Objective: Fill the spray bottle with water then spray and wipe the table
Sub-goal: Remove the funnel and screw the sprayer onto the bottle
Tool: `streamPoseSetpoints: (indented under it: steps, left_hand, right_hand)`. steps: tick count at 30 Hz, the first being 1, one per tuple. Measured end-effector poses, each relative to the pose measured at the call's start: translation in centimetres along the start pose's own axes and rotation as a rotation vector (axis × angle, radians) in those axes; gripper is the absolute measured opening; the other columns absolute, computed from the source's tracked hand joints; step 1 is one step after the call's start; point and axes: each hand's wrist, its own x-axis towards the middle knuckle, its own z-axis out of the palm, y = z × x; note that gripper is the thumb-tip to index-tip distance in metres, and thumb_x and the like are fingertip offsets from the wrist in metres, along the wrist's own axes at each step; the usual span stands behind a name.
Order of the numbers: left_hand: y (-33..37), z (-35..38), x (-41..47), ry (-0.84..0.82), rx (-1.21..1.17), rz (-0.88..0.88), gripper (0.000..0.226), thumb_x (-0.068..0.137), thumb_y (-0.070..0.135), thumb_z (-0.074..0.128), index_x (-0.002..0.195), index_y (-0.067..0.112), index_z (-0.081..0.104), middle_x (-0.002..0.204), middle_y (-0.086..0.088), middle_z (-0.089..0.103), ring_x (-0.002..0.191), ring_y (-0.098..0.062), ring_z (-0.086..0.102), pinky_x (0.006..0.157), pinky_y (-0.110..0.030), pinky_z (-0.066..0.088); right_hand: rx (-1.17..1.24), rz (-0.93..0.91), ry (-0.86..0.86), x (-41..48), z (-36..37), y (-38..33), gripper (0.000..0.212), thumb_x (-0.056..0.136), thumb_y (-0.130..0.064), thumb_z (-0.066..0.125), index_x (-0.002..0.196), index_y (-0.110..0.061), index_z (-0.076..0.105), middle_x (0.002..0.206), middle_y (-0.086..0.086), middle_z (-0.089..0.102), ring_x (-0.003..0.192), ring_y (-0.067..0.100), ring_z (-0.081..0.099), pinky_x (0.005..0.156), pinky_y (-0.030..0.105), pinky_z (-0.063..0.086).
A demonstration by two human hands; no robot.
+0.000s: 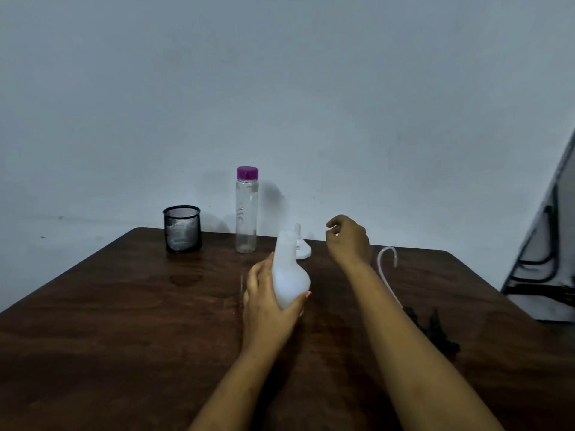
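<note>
Our left grip [267, 293] grasps the uncapped spray bottle [291, 275] at mid-surface [124, 306]; right grip [347, 241] hovers loosely curled, empty, beside the funnel [303, 250]; water bottle [246, 209] capped; we judge filling, spraying, wiping all outstanding.

Centre of frame, gripped in my left hand [267, 303]: white pear-shaped plastic spray bottle [289, 275], translucent, matt, smooth.
Just behind it: small white plastic funnel [302, 248], smooth, faintly glossy.
Centre, further back: tall clear cylindrical bottle [246, 219], transparent and glossy, glass or plastic not distinguishable; its purple plastic cap [247, 172] is opaque and satin.
Left of centre: black round metal mesh cup [182, 229], fine open weave, matt.
Right of centre: thin white curved plastic tube [385, 269], smooth.
Lower right: black spray head [441, 334], apparently plastic, matt, partly behind my forearm.
Lower half: dark brown wooden table [124, 306], grained, low sheen, with one glossier wet-looking patch.
Upper half: pale painted wall [280, 88], matt.
</note>
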Motion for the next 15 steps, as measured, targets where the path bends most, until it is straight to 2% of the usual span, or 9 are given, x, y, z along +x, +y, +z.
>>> streamPoseSetpoints:
  steps: [3,7,9,11,15]
  left_hand:
    - [0.4,-0.1,-0.3,-0.047,-0.03,0.011,0.087,0.071,0.043,0.074,0.143,0.03,0.028,0.144,0.006,0.027,0.128,-0.019,0.038,0.102,-0.037,0.036]
    - [0.8,-0.2,-0.8,-0.111,-0.036,0.013,0.086,0.073,0.042,0.073,0.144,0.029,0.027,0.147,0.005,0.025,0.129,-0.022,0.038,0.103,-0.038,0.036]
    - [1.0,-0.2,-1.0,-0.151,-0.037,0.02,0.086,0.074,0.042,0.073,0.144,0.028,0.025,0.149,0.004,0.023,0.131,-0.021,0.035,0.104,-0.038,0.034]
    - [1.3,-0.3,-1.2,-0.178,-0.048,0.029,0.087,0.074,0.042,0.073,0.145,0.028,0.023,0.15,0.004,0.022,0.132,-0.02,0.033,0.105,-0.036,0.033]
    - [1.1,-0.4,-1.2,-0.186,-0.045,0.028,0.088,0.076,0.041,0.072,0.146,0.025,0.021,0.153,0.003,0.02,0.138,-0.021,0.025,0.111,-0.039,0.027]
  right_hand:
    - [-0.203,-0.014,0.088,-1.4,-4.0,1.6,0.024,0.09,-0.009,0.05,0.109,-0.016,0.062,0.113,0.005,0.062,0.105,0.027,0.058,0.081,0.036,0.05]
    - [-0.459,0.107,-0.106,-3.3,-6.8,4.4,0.029,0.092,-0.013,0.048,0.119,-0.019,0.058,0.123,0.01,0.053,0.114,0.03,0.049,0.087,0.039,0.047]
    - [-0.452,0.171,-0.233,-4.4,-7.1,5.3,0.031,0.092,-0.017,0.049,0.121,-0.024,0.059,0.129,0.008,0.053,0.118,0.031,0.049,0.093,0.039,0.045]
    - [-0.394,0.19,-0.299,-5.4,-6.9,5.6,0.031,0.093,-0.015,0.049,0.116,-0.03,0.061,0.129,0.006,0.057,0.116,0.029,0.054,0.092,0.037,0.047]
    - [-0.233,0.143,-0.169,-6.3,-5.9,4.6,0.028,0.096,-0.014,0.045,0.105,-0.027,0.068,0.119,0.003,0.064,0.105,0.024,0.061,0.081,0.034,0.051]
